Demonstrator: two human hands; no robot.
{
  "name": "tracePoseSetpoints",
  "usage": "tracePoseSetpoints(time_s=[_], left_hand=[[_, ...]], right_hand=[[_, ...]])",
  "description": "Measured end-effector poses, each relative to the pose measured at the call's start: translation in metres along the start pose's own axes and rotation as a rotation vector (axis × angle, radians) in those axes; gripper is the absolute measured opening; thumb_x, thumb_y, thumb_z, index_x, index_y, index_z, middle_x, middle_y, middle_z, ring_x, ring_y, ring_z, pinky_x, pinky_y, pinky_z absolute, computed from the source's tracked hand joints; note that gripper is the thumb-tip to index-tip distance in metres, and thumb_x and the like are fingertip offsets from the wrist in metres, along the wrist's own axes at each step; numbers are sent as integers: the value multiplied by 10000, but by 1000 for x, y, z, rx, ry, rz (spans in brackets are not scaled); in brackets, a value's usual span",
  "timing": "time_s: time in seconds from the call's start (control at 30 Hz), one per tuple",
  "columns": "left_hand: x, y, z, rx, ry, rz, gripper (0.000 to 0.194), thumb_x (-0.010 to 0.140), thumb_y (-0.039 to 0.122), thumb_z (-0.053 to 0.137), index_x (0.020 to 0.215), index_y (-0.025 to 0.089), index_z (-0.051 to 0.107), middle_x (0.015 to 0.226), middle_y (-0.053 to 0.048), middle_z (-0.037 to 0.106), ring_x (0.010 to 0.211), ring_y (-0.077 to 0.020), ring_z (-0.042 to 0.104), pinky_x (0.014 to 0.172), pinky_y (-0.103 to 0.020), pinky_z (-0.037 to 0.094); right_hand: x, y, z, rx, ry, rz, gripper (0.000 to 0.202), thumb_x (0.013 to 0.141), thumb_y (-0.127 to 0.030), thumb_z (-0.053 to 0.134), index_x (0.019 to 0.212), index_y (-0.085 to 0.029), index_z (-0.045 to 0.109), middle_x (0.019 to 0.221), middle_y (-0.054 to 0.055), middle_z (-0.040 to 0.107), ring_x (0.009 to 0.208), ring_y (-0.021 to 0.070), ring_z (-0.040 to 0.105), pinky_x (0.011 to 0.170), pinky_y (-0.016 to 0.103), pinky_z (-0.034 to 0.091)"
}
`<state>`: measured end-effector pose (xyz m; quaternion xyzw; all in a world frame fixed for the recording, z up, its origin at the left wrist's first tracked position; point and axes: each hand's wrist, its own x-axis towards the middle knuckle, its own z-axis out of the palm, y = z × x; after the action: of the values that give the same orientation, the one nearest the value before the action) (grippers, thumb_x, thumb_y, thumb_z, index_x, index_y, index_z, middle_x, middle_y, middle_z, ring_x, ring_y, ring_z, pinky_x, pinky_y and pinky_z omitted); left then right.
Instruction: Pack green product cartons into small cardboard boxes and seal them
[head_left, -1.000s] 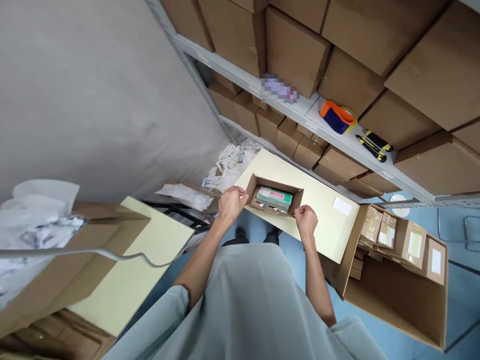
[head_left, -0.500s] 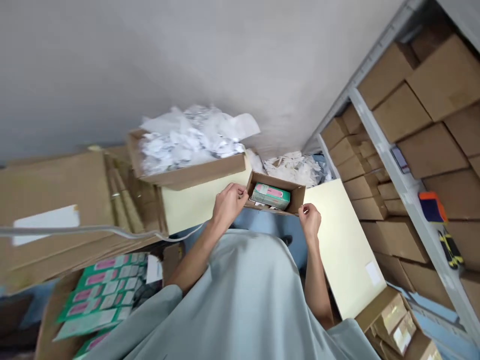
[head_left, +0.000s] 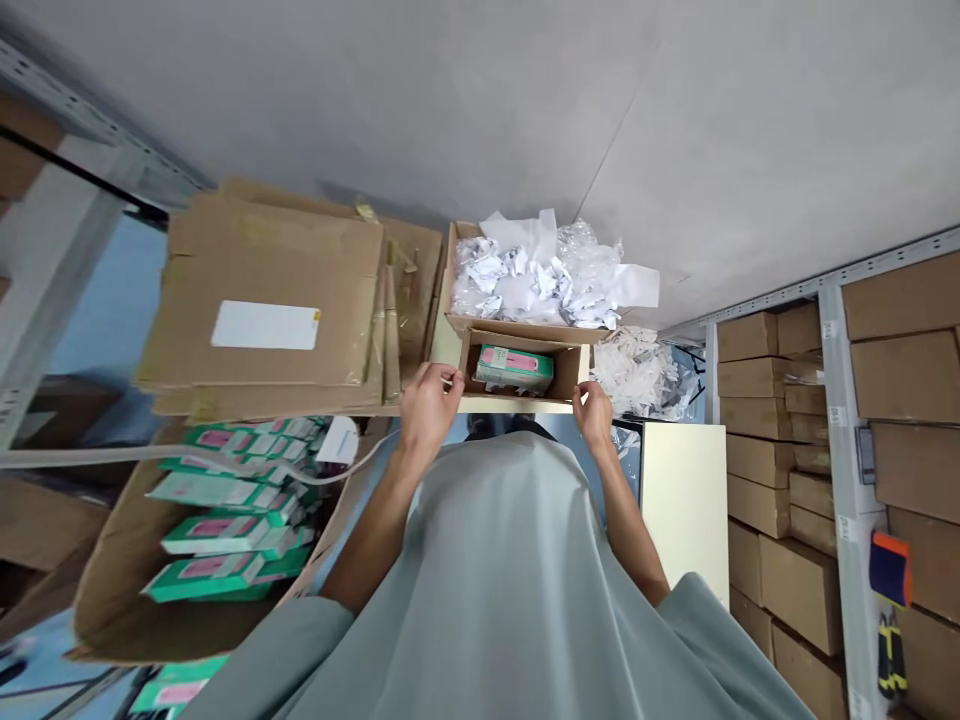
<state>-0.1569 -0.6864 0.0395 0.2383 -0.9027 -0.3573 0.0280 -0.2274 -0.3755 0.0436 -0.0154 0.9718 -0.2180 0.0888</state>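
Observation:
A small open cardboard box [head_left: 570, 375] is in front of me, just before the larger box of white packing paper. Inside it lies a green and pink carton [head_left: 516, 368], with some white bits beneath. My left hand [head_left: 431, 408] is closed at the box's left end, thumb and fingers pinching its edge. At the right end my right hand [head_left: 593, 412] pinches the near corner with bent fingers. The box seems to be at the front edge of a pale table; whether it rests there or hangs just above it I cannot tell.
Beyond stands a box of crumpled white paper and plastic [head_left: 540, 275]. Flattened cardboard [head_left: 277, 270] is stacked at left, above a large carton of green and pink packs [head_left: 217, 540]. A white cable [head_left: 187, 455] crosses there. Right are a pale tabletop [head_left: 682, 500] and shelved boxes [head_left: 802, 570].
My view has swung left and levelled. The small box, held at both ends, has come from the gap between the tables to the front of the left table, by the paper-filled box.

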Motion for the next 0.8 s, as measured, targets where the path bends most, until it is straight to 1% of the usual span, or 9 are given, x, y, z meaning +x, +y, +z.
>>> tracePoseSetpoints(time_s=[0.1, 0.17, 0.27, 0.37, 0.43, 0.5, 0.6, 0.7, 0.8], left_hand=[[2, -10, -3, 30, -50, -78, 173, 1039, 314, 601, 1011, 230, 749, 1110, -140, 819, 960, -312, 797, 924, -419, 620], [7, -8, -9, 30, -25, -99, 173, 1031, 337, 631, 1080, 239, 764, 1160, -142, 829, 1048, -337, 802, 969, -442, 631], [30, 11, -21, 1, 68, -41, 312, 1060, 407, 661, 1302, 238, 758, 1337, -150, 804, 1234, -346, 777, 1102, -459, 617], [75, 42, -26, 9, 89, 75, 393, 1101, 390, 636, 1434, 200, 726, 1433, -164, 764, 1371, -348, 727, 1212, -452, 563], [112, 62, -22, 46, 67, 117, 428, 1087, 327, 670, 1478, 161, 711, 1481, -187, 743, 1418, -363, 702, 1254, -454, 524], [147, 78, -12, 75, 12, 131, 474, 1057, 255, 704, 1513, 125, 691, 1521, -203, 726, 1424, -366, 699, 1255, -441, 510], [185, 93, 4, 124, -64, 104, 453, 1054, 210, 696, 1492, 97, 706, 1517, -200, 728, 1422, -346, 703, 1240, -411, 505], [202, 99, 12, 207, -120, 80, 453, 1010, 189, 719, 1449, 84, 739, 1508, -235, 728, 1463, -404, 671, 1255, -498, 518], [205, 101, 9, 225, -143, 92, 435, 972, 181, 718, 1398, 114, 779, 1507, -243, 725, 1452, -438, 665, 1248, -560, 532]], right_hand=[[8, -10, -1, -13, -68, -27, 224, 1116, -317, 565, 1069, -194, 746, 1107, 114, 838, 935, 238, 760, 836, 314, 503], [15, -16, -6, -20, -64, -49, 235, 1125, -356, 587, 1070, -197, 751, 1104, 104, 836, 941, 236, 758, 832, 311, 500], [32, -29, -19, -6, -10, -123, 292, 1150, -424, 581, 1073, -201, 753, 1095, 94, 820, 857, 212, 720, 810, 306, 496], [52, -49, -31, 49, 30, -229, 349, 1182, -461, 535, 1124, -204, 764, 1103, 89, 811, 784, 190, 677, 807, 306, 507], [62, -63, -35, 88, 40, -294, 376, 1198, -471, 505, 1151, -210, 772, 1091, 86, 805, 793, 194, 681, 825, 309, 522], [67, -75, -37, 123, 42, -343, 396, 1206, -476, 484, 1158, -214, 777, 1078, 87, 800, 820, 204, 695, 837, 313, 535], [66, -84, -35, 161, 41, -373, 418, 1210, -486, 465, 1158, -215, 779, 1072, 90, 801, 838, 213, 706, 826, 319, 546], [60, -82, -32, 168, 36, -351, 424, 1209, -489, 453, 1144, -224, 777, 1045, 81, 800, 822, 211, 701, 811, 319, 550], [55, -76, -32, 162, 24, -311, 411, 1207, -476, 455, 1146, -226, 776, 1053, 77, 805, 797, 202, 697, 814, 318, 557]])
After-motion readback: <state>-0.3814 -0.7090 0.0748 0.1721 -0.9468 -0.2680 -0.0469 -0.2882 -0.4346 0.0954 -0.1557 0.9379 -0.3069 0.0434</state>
